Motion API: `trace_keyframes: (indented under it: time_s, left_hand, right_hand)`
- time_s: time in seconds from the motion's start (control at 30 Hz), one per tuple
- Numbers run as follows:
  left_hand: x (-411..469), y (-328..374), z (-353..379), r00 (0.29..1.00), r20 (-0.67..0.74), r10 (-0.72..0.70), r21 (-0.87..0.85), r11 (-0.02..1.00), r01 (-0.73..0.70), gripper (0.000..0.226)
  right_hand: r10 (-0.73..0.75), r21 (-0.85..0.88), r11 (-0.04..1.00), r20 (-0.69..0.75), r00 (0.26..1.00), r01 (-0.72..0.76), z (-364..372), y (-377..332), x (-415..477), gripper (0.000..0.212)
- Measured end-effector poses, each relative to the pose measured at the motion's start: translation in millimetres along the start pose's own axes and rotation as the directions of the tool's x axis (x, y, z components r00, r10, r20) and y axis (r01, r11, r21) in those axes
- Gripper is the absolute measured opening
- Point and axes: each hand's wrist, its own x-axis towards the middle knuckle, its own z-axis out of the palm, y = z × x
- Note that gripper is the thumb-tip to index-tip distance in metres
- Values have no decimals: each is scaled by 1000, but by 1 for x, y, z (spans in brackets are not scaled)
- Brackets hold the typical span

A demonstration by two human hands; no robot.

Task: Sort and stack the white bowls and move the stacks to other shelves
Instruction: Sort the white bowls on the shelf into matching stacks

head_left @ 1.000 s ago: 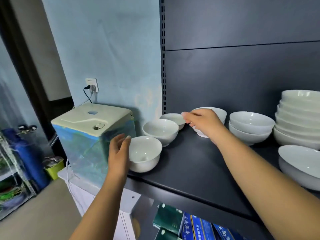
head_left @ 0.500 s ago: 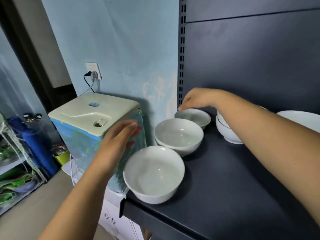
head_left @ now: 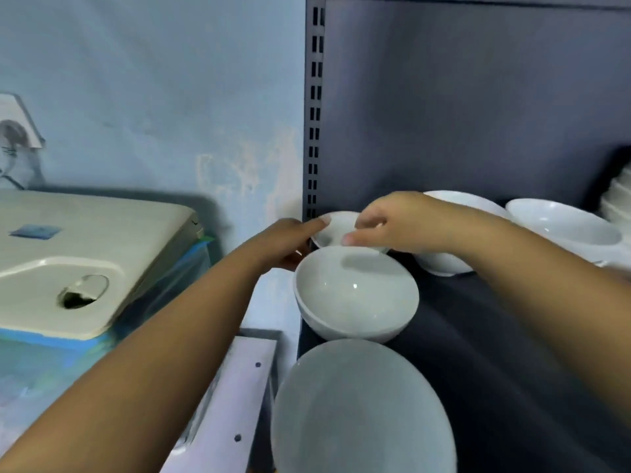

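Three white bowls stand in a row at the left end of the dark shelf (head_left: 485, 336): a near bowl (head_left: 362, 411), a middle bowl (head_left: 355, 295), and a small back bowl (head_left: 336, 230) in the corner. My left hand (head_left: 293, 242) touches the small bowl's left rim, thumb on the edge. My right hand (head_left: 389, 221) grips its right rim from above. Whether the bowl is lifted off the shelf I cannot tell.
More white bowls sit to the right: one behind my right wrist (head_left: 444, 264), another wide one (head_left: 563, 227), and a tall stack (head_left: 618, 199) at the right edge. A cream-lidded appliance (head_left: 78, 264) stands left of the shelf, against the blue wall. The slotted upright (head_left: 314, 107) borders the shelf.
My head moved closer to the shelf's left end. My left hand went from beside the near bowl to the small back bowl, joining my right hand on its rim.
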Motion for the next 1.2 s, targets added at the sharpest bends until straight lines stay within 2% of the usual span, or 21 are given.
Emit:
trace_keyframes:
  time_s: [0.1,0.17,0.23,0.37,0.47,0.53,0.7,0.83,0.9,1.0,1.1,1.2]
  left_hand:
    - [8,-2,5,997,52,59,31,998,-60,45]
    - [12,-2,7,996,49,75,53,996,-77,38]
    - [14,-2,7,996,27,84,52,995,-85,28]
    - [11,-5,9,994,-46,103,-13,995,-103,23]
    - [9,-11,5,986,-102,131,8,991,-131,27]
    - [10,-16,-1,982,-135,131,9,991,-131,29]
    - [10,-29,-20,977,-201,75,-43,995,-85,32]
    - [6,-35,-38,966,-255,39,-66,996,-57,34]
    - [3,-39,-48,955,-295,32,-61,997,-52,36]
    - [-2,-46,-60,931,-362,42,-54,996,-66,35]
    - [-13,-51,-66,918,-393,56,-70,993,-90,34]
    - [-23,-55,-69,910,-407,81,-68,991,-119,35]
  right_hand:
    - [164,59,985,-39,986,-162,21,5,-27,55]
    - [264,187,947,13,964,-262,30,9,-33,53]
    - [328,331,880,90,940,-339,36,11,-34,42]
    - [345,604,669,263,901,-433,42,17,-39,20]
    - [333,696,544,334,882,-469,42,21,-43,11]
    - [331,731,497,338,881,-468,43,22,-44,13]
    - [348,764,474,294,890,-438,46,21,-45,18]
    - [410,788,408,293,864,-461,46,19,-44,15]
    - [436,824,333,296,850,-457,48,19,-40,17]
    - [451,896,149,315,835,-419,51,17,-31,24]
    - [443,943,-26,309,842,-332,55,11,-20,32]
    - [450,959,-150,284,847,-242,59,7,-14,35]
